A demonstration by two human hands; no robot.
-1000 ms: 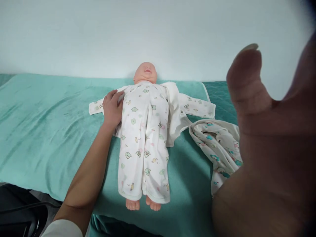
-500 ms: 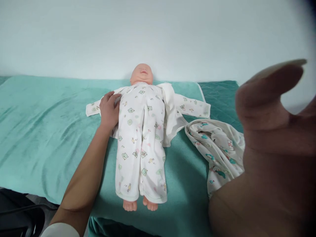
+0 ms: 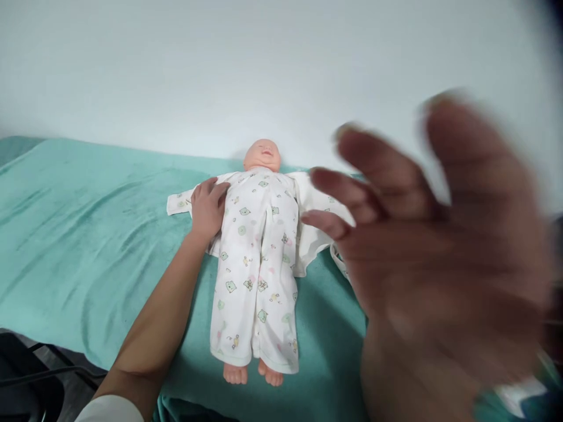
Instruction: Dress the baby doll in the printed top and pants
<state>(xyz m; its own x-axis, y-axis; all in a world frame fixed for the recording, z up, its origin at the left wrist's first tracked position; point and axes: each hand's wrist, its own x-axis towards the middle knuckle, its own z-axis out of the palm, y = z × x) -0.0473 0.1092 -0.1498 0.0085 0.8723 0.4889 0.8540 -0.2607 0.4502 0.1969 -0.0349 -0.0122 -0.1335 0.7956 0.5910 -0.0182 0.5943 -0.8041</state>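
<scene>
A baby doll (image 3: 264, 155) lies on its back, its head toward the wall and its bare feet toward me. White clothing printed with small bears (image 3: 244, 246) covers its body and legs. A sleeve (image 3: 178, 203) stretches out at the left, and an open white flap (image 3: 311, 243) spreads on the right. My left hand (image 3: 207, 206) rests on the clothing at the doll's left-hand side in the view, fingers laid out and slightly bent. Close to the camera, my right hand (image 3: 422, 252) is raised and blurred, palm toward me, fingers apart with nothing in them. It hides the right sleeve's end.
A green cloth (image 3: 88, 246) covers the table under the doll, and a pale wall (image 3: 220, 70) rises behind it. Part of a white cloth's edge (image 3: 338, 262) shows beside my right hand. A black object (image 3: 26, 375) with a cable stands at lower left.
My right hand has swung left and its several fingers have come into view, now covering most of the printed white cloth. The view has tilted up slightly. My left hand stays on the doll.
</scene>
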